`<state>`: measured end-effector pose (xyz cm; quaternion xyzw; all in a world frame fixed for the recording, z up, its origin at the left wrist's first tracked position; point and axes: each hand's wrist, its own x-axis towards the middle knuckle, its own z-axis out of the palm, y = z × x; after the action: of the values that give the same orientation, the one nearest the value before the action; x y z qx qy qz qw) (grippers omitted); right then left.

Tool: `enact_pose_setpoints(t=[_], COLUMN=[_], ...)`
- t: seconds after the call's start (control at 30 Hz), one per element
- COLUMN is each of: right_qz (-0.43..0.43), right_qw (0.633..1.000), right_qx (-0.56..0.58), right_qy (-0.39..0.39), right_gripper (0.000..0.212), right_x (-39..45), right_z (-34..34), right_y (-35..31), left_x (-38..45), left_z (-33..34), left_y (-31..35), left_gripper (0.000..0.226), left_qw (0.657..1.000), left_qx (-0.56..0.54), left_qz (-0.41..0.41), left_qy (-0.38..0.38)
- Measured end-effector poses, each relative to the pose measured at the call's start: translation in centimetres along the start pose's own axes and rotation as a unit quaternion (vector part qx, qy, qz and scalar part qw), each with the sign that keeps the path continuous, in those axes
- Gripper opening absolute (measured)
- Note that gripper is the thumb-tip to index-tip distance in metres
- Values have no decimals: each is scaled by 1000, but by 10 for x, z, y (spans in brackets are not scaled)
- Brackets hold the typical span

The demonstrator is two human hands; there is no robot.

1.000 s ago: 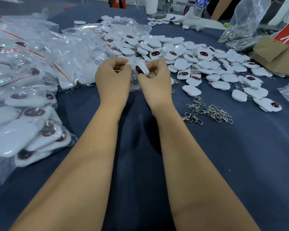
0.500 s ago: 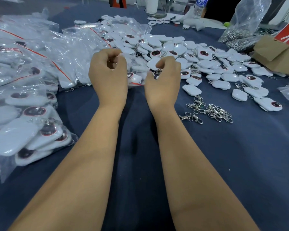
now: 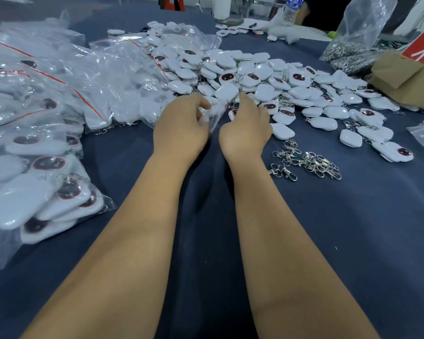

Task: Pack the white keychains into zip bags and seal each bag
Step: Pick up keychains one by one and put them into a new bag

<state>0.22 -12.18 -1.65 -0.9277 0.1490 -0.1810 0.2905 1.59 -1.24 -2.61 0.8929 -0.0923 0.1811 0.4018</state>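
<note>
Clear zip bag (image 3: 214, 116) pinched in our left hand (image 3: 181, 129) at the loose keychain pile (image 3: 255, 77); right hand (image 3: 246, 127) fingers curled, contents unclear. Risk: thin plastic slips, mouth closes.

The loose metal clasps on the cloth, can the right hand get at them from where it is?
Probably yes. The metal clasps lie bare on the blue cloth, just right of the right hand and nearer the person, with nothing over them. That hand's fingers are among the keychains, though.
</note>
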Motion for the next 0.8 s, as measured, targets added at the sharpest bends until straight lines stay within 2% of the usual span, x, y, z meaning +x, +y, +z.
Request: enact_pose_setpoints(t=[0.07,0.2,0.37,0.47,0.57,0.67,0.8], right_qz=[-3,-6,-29,-25,-6,5,-11], right_qw=[1000,1000,999,998,999,1000,997], right_qx=[-13,7,-21,-54,-45,-16,75], right_qy=[-16,2,-10,-30,-15,2,18], right_gripper=[69,64,63,56,49,40,37], right_x=[-1,0,0,-1,-1,1,1], right_z=[1,1,3,5,5,5,3], right_y=[0,-2,-1,0,-1,-1,-1], left_x=[1,2,2,0,-1,-2,0], left_z=[-3,-11,-10,-6,-3,-3,-2], left_y=[-3,-9,-4,2,4,3,2], left_gripper=[31,33,27,25,21,16,31], left_qw=[999,991,991,997,997,998,998], left_qx=[33,78,76,-3,-61,-49,39], left_qz=[-24,-64,-60,-18,7,2,8], left_qy=[33,89,93,73,49,27,-40])
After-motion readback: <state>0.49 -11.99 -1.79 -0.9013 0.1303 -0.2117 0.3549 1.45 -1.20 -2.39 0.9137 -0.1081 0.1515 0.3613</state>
